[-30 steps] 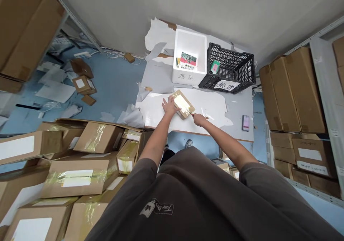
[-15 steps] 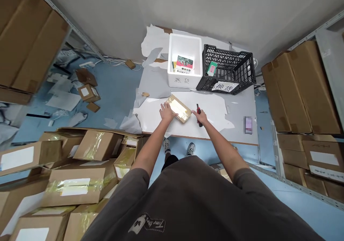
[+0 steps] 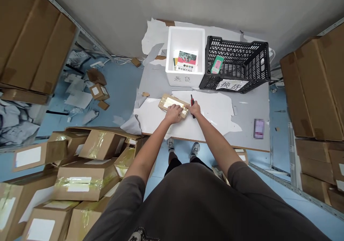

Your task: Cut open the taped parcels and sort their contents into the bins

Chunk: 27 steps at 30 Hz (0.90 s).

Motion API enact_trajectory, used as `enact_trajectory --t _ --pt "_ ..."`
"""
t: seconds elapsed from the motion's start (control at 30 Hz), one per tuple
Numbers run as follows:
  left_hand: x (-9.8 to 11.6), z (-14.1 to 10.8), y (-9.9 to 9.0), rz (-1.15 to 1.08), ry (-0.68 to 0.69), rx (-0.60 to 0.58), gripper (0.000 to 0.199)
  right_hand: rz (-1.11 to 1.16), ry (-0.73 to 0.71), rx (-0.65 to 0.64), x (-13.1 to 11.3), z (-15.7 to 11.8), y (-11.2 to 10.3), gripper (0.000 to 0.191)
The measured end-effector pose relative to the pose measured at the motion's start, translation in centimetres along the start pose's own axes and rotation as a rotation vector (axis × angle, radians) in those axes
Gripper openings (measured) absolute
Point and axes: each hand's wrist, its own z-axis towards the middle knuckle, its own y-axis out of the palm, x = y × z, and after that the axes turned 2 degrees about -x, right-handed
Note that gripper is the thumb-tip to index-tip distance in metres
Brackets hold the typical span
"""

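Note:
A small cardboard box [image 3: 163, 102] with a white label and clear tape lies slanted on the white-covered table. My left hand [image 3: 174, 114] grips it from the near side, fingers curled over its top. At the box's right end, my right hand [image 3: 195, 108] is closed round a red and black utility knife [image 3: 192, 100] that points away from me. The thumb and finger side of this hand touches the box's end. Whether the blade is out is too small to tell.
Behind the box stand a white foam bin [image 3: 185, 79] with books inside and a black plastic crate [image 3: 239, 72] holding a green-and-pink packet. A blurred phone-like item [image 3: 258, 129] lies at right. Taped cartons [image 3: 80, 182] crowd my left; more cartons [image 3: 309, 90] stand right.
The box has turned and shifted left. My left hand has slid right along it, towards its right end. My right hand, with the knife, has moved left against the box.

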Motion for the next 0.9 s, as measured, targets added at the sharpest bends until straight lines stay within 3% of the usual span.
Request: enact_trajectory --t 0.2,0.37,0.6,0.73,0.9 --pt "1.2 2.7 -0.3 0.119 -0.082 -0.073 0.060 -0.042 -0.041 -0.051 -0.6 0.2 0.0 0.053" --pt "1.8 1.5 0.3 0.104 -0.088 0.000 0.048 -0.040 -0.040 -0.087 -0.7 -0.2 -0.2 0.049" --pt "1.8 1.0 0.5 0.021 -0.128 -0.080 0.084 0.060 -0.083 -0.096 -1.1 -0.6 -0.3 0.046" --pt "1.7 1.9 0.2 0.030 -0.143 -0.112 0.100 0.234 -0.100 -0.183 1.0 -2.5 -0.9 0.037" --pt "0.5 2.5 -0.5 0.022 -0.135 -0.161 0.094 0.352 -0.208 -0.395 5.7 -5.4 -2.2 0.036"
